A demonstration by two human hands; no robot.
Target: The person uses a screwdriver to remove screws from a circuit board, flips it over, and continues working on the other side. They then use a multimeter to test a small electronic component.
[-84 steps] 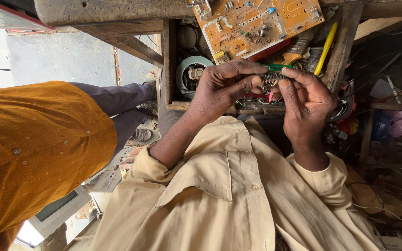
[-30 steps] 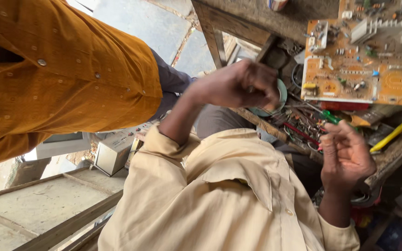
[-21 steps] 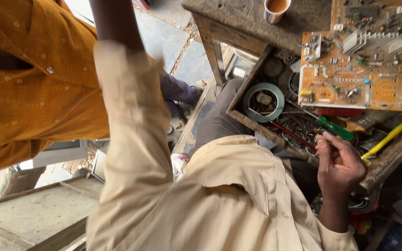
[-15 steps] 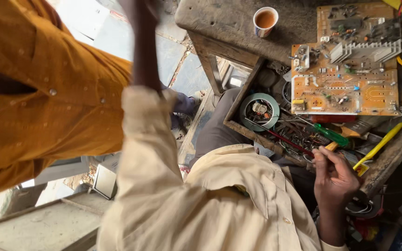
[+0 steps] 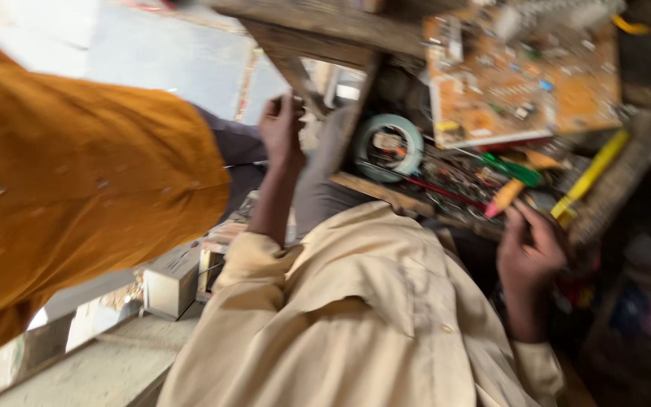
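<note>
While your left hand (image 5: 280, 126) was up above your head and out of sight half a second ago, it is now down again at the left edge of the wooden table, its fingers curled against the slanting table leg (image 5: 299, 71); the blur keeps me from telling whether they clench the wood or only rest on it. Your right hand (image 5: 533, 252) has hardly shifted: it sits at the near rim of the open drawer (image 5: 374, 188), fingers bent inward just beside the orange-handled tool (image 5: 503, 198). I cannot tell whether anything small is pinched between them. Just beyond that tool lie the green-handled screwdriver (image 5: 516, 169) and, to its right, the yellow tool (image 5: 591, 173). The grey ring-shaped spool (image 5: 389, 143) lies at the drawer's left end, and the orange circuit board (image 5: 521, 83) rests on the tabletop behind. So both hands are back at table level, well apart, with only the right one among the drawer's tools. The person in the orange garment (image 5: 77, 188) stands at your left, close to your left arm.
</note>
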